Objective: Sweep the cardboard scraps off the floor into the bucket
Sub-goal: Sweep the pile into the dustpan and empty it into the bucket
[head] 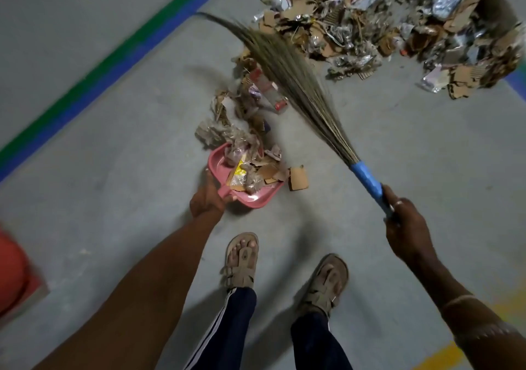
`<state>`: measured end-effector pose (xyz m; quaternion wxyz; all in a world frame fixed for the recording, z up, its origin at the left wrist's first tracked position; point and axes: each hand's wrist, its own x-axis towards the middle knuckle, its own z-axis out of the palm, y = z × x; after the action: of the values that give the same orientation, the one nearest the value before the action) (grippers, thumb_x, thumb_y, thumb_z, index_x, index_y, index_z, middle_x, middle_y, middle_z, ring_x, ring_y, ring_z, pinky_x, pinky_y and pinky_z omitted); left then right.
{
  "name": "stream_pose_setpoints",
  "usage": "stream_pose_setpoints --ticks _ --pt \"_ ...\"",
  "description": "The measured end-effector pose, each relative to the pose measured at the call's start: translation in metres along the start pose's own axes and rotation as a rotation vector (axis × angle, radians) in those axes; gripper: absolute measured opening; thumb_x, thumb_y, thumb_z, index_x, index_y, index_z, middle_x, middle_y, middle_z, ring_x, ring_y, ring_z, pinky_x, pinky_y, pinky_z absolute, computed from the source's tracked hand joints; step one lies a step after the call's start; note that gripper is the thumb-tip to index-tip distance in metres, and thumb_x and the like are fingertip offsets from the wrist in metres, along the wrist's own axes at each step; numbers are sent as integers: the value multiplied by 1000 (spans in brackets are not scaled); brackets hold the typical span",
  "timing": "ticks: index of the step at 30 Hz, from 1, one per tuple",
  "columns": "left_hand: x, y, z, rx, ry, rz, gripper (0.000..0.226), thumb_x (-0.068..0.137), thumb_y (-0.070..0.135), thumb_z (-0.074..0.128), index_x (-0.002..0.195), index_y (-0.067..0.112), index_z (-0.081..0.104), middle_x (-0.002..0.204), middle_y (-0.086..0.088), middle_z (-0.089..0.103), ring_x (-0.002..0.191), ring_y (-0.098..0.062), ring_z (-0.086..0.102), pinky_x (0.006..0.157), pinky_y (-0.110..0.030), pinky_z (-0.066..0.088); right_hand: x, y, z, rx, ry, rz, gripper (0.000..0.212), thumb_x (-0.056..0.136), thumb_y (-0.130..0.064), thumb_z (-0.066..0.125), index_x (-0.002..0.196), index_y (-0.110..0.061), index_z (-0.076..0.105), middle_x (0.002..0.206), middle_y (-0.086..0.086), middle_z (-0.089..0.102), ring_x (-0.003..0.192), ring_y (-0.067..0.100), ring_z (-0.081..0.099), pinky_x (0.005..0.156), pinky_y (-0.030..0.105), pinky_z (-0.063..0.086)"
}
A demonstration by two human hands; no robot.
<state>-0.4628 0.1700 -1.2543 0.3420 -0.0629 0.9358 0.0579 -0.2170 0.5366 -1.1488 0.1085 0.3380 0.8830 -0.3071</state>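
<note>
Now your left hand (207,199) grips the pink dustpan (220,164), heaped with torn brown cardboard scraps (270,172). Your right hand (405,224) holds the broom (290,76) by its blue handle.

bare floor (99,170) lies open left of the pink dustpan (218,159); a scrap trail (244,108) crowds just beyond it, one cardboard piece (298,179) just right.

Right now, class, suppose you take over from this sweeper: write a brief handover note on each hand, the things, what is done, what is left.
Left hand grips the handle of the pink dustpan on the floor.
Right hand grips the broom by its blue handle, bristles above the loose scraps ahead of the pan.
Done: some scraps in the pan.
Left: loose scraps, the big pile, emptying; the red object at the left edge may be the bucket.
</note>
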Motion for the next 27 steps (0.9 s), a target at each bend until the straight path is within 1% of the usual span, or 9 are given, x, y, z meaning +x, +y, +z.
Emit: stream_pose_setpoints --ticks 3,6,8,11,14,16,22,24,27 --pt "2 -3 6 -36 19 5 114 68 63 81 154 35 12 127 -15 58 110 -39 61 86 -43 53 77 -30 12 -109 -5 -106 81 79 14 54 151 -23 45 101 15 55 88 42 58 77 45 48" --pt "5 -4 6 -77 31 29 115 65 61 83 154 34 16 126 -10 61 107 -38 63 88 -44 54 135 -68 21 -235 -84 -173 81 80 7 53 151 -32 44 108 15 56 96 44 59 83 51 50" --pt "13 -10 10 -80 15 6 116 63 64 83 153 36 17 120 -8 63 102 -37 64 86 -45 55 156 -85 19 -324 -171 -151 77 82 2 55 149 -35 45 119 14 59 107 43 59 91 50 49" --pt "33 -35 34 -138 4 -57 129 47 82 77 151 45 10 112 -8 65 95 -34 66 82 -46 57 163 -71 6 -379 -237 -69 74 83 -2 58 147 -38 47 129 12 60 115 40 59 95 47 47" --pt "11 -27 17 -107 -30 -65 127 55 75 80 155 41 9 115 -9 65 99 -35 66 81 -40 55 154 -24 -18 -383 -340 -32 79 77 1 58 148 -33 49 129 17 62 114 40 60 94 45 51" --pt "0 -26 9 -47 -40 -68 122 64 67 81 157 36 8 116 -12 66 101 -35 65 75 -33 49 140 9 -33 -372 -433 -29 81 74 8 57 148 -24 49 131 19 64 115 40 62 95 43 51" --pt "8 -39 5 -41 -67 -58 119 66 62 83 158 34 14 126 -18 63 109 -36 62 82 -37 49 75 80 -54 -306 -507 -5 76 72 21 56 141 -10 56 132 15 65 118 35 64 98 34 43" --pt "8 -40 5 -45 -79 -63 121 62 66 83 157 36 15 126 -18 63 110 -36 62 86 -39 50 51 95 -51 -265 -512 -28 75 72 22 59 140 -10 58 127 13 68 112 32 67 96 32 44" --pt "7 -41 5 -42 -86 -66 118 64 67 81 157 36 15 130 -19 61 116 -38 60 90 -41 49 12 111 -44 -220 -483 -60 84 70 21 67 140 -24 55 108 6 74 88 21 70 78 23 49"
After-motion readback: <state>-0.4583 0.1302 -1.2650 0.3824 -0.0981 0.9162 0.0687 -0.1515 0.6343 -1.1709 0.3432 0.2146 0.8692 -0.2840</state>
